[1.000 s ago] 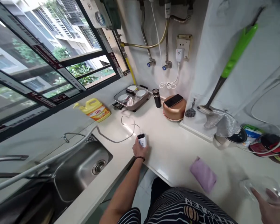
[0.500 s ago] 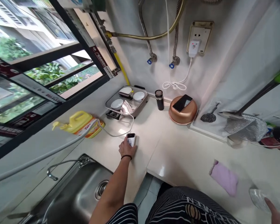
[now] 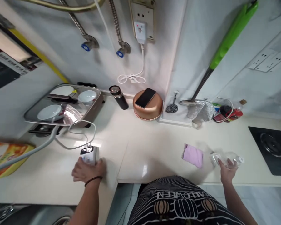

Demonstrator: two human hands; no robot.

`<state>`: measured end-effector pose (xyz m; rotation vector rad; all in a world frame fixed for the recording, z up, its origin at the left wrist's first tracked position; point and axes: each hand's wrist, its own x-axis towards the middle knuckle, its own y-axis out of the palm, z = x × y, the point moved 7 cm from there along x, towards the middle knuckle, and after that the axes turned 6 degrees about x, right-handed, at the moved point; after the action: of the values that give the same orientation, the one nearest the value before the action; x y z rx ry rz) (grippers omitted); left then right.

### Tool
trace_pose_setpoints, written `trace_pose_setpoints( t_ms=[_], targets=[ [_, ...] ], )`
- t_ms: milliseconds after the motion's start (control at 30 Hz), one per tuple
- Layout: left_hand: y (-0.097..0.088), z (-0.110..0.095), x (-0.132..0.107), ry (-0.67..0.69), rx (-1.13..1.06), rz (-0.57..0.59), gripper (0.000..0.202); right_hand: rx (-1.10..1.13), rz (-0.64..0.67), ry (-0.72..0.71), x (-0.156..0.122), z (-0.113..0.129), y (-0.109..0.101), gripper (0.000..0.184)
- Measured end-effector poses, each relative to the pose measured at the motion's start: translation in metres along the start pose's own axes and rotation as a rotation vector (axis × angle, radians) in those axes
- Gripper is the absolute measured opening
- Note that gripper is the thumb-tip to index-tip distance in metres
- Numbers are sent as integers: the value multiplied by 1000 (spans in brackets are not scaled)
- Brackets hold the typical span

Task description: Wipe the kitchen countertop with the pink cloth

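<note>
My left hand (image 3: 87, 171) is closed around the near end of a white power bank (image 3: 90, 157) on the counter. The power bank has a dark display at its far end, where a white cable (image 3: 95, 131) runs in. On the right, a clear plastic bottle (image 3: 233, 155) lies on its side, its white cap pointing right. My right hand (image 3: 228, 171) grips the bottle's middle, with thumb and fingers around it. A folded lilac cloth (image 3: 193, 155) lies just left of the bottle.
An electric pan with a glass lid (image 3: 67, 107) and a yellow bottle (image 3: 9, 159) stand left. Behind are a black flask (image 3: 119, 98) and an upturned copper-coloured pot (image 3: 152, 109) bearing a phone (image 3: 145, 97). A black cooktop (image 3: 271, 150) is right, a sink (image 3: 37, 215) front left.
The view has turned right and moved closer to the counter. My right hand and the clear bottle, partly cut off before, now show fully. My left hand stays on the power bank.
</note>
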<state>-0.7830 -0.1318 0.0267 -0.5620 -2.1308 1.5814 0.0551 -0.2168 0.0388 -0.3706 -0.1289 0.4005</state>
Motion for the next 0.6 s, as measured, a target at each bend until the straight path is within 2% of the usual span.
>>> trace_pose_setpoints(
  t_ms=[67,133,200,267,333,367,400,467,533,600],
  targets=[
    [3,-36,-45,138,-140,-62,71,24,14,5,1,1,1,112],
    [19,-102,-114,480,-310,59,53,14,44,-17,3,5,2,108],
    [37,-178,-206,874,-418,249,40,-13,75,-33,9,8,4,105],
    [52,-248,-310,1286,-439,447,41,-43,108,-42,15,8,7,102],
    [61,-301,-406,1678,-420,603,49,-57,144,-50,22,8,12,100],
    [63,-319,-443,1834,-404,642,53,-63,165,-56,25,8,14,98],
    [67,-333,-471,1932,-374,656,56,-72,183,-65,28,9,16,96],
    [74,-351,-502,2000,-311,663,52,-99,220,-90,32,12,19,92],
    [81,-359,-509,1954,-288,655,41,-128,261,-116,34,15,22,89],
    [85,-358,-501,1878,-284,640,31,-165,302,-134,36,19,26,87]
  ],
)
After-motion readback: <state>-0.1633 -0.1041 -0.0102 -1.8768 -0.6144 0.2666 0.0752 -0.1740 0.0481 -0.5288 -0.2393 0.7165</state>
